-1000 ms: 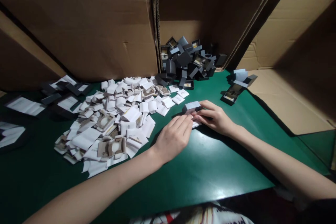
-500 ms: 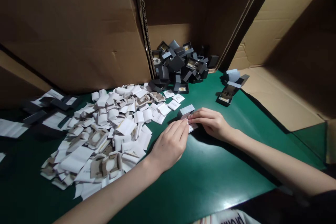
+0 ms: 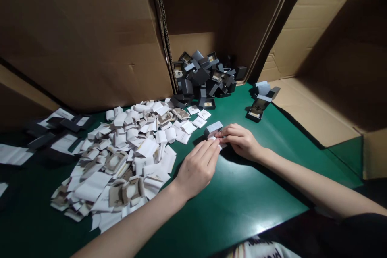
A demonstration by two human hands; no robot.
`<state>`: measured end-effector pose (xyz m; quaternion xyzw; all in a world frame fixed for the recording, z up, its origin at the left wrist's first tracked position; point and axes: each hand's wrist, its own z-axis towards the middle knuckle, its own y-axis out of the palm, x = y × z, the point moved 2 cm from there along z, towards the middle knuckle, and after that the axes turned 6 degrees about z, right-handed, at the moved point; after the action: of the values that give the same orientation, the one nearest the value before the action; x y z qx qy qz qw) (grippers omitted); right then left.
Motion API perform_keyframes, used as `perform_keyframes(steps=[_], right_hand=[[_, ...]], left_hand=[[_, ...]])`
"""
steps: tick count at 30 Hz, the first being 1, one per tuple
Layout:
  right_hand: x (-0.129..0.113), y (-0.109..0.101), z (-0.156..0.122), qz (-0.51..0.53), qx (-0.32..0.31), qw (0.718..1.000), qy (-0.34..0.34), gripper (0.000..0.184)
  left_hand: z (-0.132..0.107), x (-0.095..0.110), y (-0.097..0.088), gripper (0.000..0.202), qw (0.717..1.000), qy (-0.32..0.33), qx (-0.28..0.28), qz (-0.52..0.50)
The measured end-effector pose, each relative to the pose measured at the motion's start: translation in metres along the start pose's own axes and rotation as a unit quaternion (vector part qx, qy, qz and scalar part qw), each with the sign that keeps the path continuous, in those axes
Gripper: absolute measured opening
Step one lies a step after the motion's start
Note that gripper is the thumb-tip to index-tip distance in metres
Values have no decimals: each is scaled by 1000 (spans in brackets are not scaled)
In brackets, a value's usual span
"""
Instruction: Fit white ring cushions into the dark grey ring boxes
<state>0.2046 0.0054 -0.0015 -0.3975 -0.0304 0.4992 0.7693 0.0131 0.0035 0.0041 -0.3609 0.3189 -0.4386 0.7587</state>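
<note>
Your right hand (image 3: 243, 142): fingertips (image 3: 226, 132) drawn together, pinching a paper slip (image 3: 223, 144). Your left hand (image 3: 196, 169): fingers (image 3: 211, 151) straight, side by side, tips resting on the same slip. Small grey box (image 3: 213, 127): on the green mat (image 3: 242, 193), touching your right fingertips. Hazards: an uneven pull could crease the slip; a nudge could tip the box; your left forearm could scatter the paper pile (image 3: 121, 157) just beside it.
</note>
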Motion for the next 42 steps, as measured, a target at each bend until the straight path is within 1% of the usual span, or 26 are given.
perform_keyframes(steps=[2, 6, 9, 11, 17, 20, 22, 24, 27, 29, 31, 33, 37, 40, 42], right_hand=[[0, -1, 0, 4, 5, 1000, -9, 27], [-4, -6, -1, 2, 38, 999, -30, 29], [-5, -6, -4, 2, 12, 999, -44, 29], [-5, -4, -6, 3, -3, 999, -38, 31], [-4, 0, -6, 3, -6, 999, -45, 22], [-5, -2, -4, 29, -3, 999, -35, 26], [-3, -7, -3, 71, 21, 997, -6, 30], [3, -14, -3, 101, 76, 991, 53, 32], [20, -24, -7, 108, 170, 967, 158, 29], [31, -27, -10, 111, 193, 949, 221, 27], [39, -27, -12, 120, 181, 940, 264, 24], [42, -25, -12, 132, 140, 942, 275, 23], [34, -16, -7, 132, 35, 962, 235, 25], [21, -4, 0, 111, -24, 974, 195, 26], [12, 8, 6, 106, -43, 979, 170, 25]], left_hand=[[0, 0, 0, 33, 1000, 9, 4, -4], [1, 1, 0, 32, 1000, 15, -13, 0], [1, 1, -1, 31, 1000, 20, -22, 5], [1, 1, -1, 31, 999, 23, -24, 6], [-1, 2, 1, 33, 1000, 7, -11, -13], [-2, 2, 1, 36, 999, 6, -17, -30], [-2, 2, 2, 38, 999, 9, -24, -37], [-3, 1, 2, 38, 999, 11, -31, -40], [-3, 1, 1, 39, 998, 11, -37, -40], [-3, 1, 1, 38, 998, 13, -43, -33], [-2, 3, -1, 34, 998, 19, -50, -17], [-1, 4, -6, 29, 998, 27, -58, -6], [8, 0, -26, 20, 997, 23, -65, -19], [16, -11, -44, 24, 999, -27, -35, -25], [18, -20, -50, 31, 997, -74, -26, -27]])
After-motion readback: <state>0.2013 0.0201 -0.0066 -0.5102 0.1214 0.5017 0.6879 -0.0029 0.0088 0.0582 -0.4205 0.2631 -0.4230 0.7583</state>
